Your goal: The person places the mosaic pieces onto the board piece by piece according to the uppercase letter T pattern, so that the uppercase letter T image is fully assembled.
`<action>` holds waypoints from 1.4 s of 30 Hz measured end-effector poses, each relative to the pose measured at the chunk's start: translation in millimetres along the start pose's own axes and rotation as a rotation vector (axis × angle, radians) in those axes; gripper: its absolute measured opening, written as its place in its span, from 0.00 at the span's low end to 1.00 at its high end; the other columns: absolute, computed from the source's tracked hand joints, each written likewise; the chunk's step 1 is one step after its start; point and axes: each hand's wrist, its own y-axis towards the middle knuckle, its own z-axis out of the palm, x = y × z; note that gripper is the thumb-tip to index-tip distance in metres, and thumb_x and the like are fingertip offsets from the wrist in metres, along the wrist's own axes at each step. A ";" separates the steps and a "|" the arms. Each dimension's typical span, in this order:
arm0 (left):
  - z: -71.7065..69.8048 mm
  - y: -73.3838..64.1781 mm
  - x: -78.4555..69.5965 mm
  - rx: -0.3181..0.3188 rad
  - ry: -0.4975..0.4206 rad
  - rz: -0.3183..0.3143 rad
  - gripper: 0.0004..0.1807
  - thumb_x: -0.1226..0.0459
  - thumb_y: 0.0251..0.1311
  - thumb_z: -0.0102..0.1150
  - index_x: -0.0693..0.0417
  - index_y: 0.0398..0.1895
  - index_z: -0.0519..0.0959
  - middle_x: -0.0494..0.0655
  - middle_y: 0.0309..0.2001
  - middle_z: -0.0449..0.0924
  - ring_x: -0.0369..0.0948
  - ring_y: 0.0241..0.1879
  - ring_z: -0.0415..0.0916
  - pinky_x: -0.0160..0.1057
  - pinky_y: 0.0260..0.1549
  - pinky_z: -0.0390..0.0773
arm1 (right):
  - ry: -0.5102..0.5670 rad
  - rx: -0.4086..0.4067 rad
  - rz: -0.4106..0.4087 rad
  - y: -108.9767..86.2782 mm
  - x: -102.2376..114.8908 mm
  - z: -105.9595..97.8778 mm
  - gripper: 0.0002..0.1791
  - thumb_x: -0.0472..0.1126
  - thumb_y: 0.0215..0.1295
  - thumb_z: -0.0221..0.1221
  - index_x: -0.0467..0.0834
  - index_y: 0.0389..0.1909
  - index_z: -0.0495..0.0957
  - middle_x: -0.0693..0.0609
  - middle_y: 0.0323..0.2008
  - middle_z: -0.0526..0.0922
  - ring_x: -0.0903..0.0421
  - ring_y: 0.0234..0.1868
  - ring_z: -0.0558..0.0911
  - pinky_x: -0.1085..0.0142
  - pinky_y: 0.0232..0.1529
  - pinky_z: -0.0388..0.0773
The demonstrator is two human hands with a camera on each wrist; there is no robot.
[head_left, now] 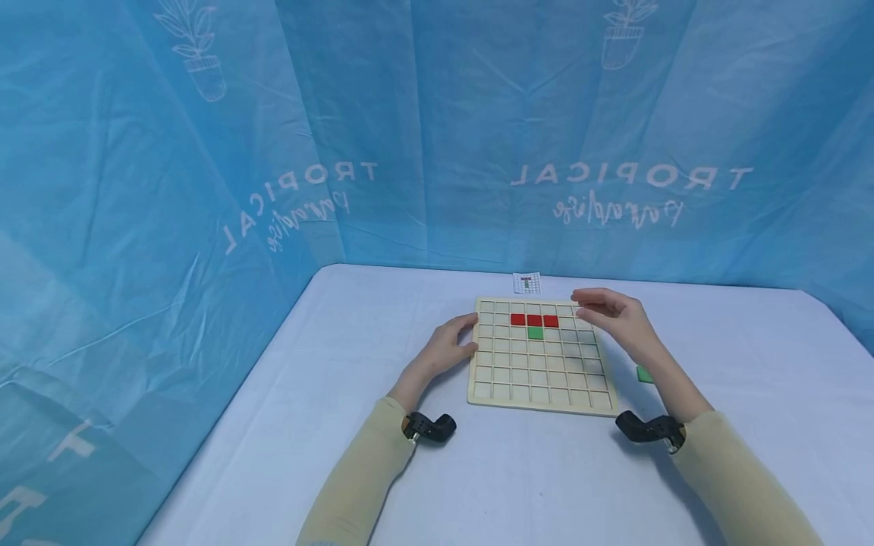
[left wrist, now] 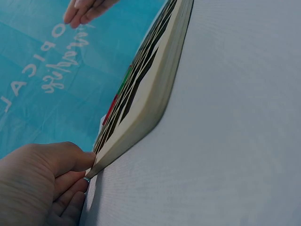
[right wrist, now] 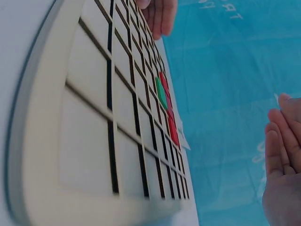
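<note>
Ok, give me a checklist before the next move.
1. Board steadied: ok, the left hand grips its left edge.
2. Red tiles lined up: ok, three side by side.
3. Green tile placed: ok, below the middle red one.
4. Loose green tile on the board: not ok, it lies on the table.
5. Right hand holding a tile: not ok, none shows in it.
6. Match with the card: cannot tell, its print is too small.

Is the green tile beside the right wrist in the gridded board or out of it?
Out: the green tile lies on the white tablecloth, to the right of the board.
</note>
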 end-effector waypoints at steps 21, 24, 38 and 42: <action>-0.4 1.3 -0.8 0.000 0.011 -0.013 0.32 0.64 0.62 0.56 0.57 0.69 0.61 0.50 0.67 0.63 0.44 0.68 0.55 0.39 0.66 0.56 | -0.206 -0.194 0.079 -51.4 -17.5 -66.9 0.25 0.47 0.65 0.59 0.39 0.60 0.72 0.56 0.51 0.77 0.71 0.48 0.74 0.86 0.45 0.70; 0.0 0.9 -0.9 -0.001 0.005 -0.018 0.32 0.64 0.62 0.56 0.57 0.69 0.61 0.50 0.67 0.63 0.44 0.68 0.55 0.40 0.66 0.56 | -0.223 -0.209 0.086 -57.2 -21.2 -72.6 0.25 0.45 0.65 0.60 0.39 0.60 0.72 0.56 0.51 0.76 0.72 0.48 0.74 0.86 0.45 0.69; 1.1 0.8 0.5 0.003 0.012 -0.013 0.32 0.64 0.62 0.56 0.57 0.70 0.60 0.49 0.67 0.63 0.43 0.68 0.55 0.38 0.66 0.56 | -0.246 -0.215 0.105 -75.1 -36.6 -81.7 0.26 0.47 0.64 0.60 0.39 0.59 0.72 0.61 0.48 0.77 0.76 0.46 0.74 0.88 0.43 0.69; 1.1 0.8 0.7 0.000 0.012 -0.012 0.32 0.64 0.62 0.56 0.57 0.70 0.60 0.49 0.67 0.63 0.43 0.68 0.55 0.39 0.66 0.56 | -0.263 -0.216 0.118 -76.9 -39.7 -81.9 0.26 0.49 0.64 0.60 0.39 0.59 0.72 0.56 0.49 0.78 0.76 0.46 0.74 0.88 0.43 0.69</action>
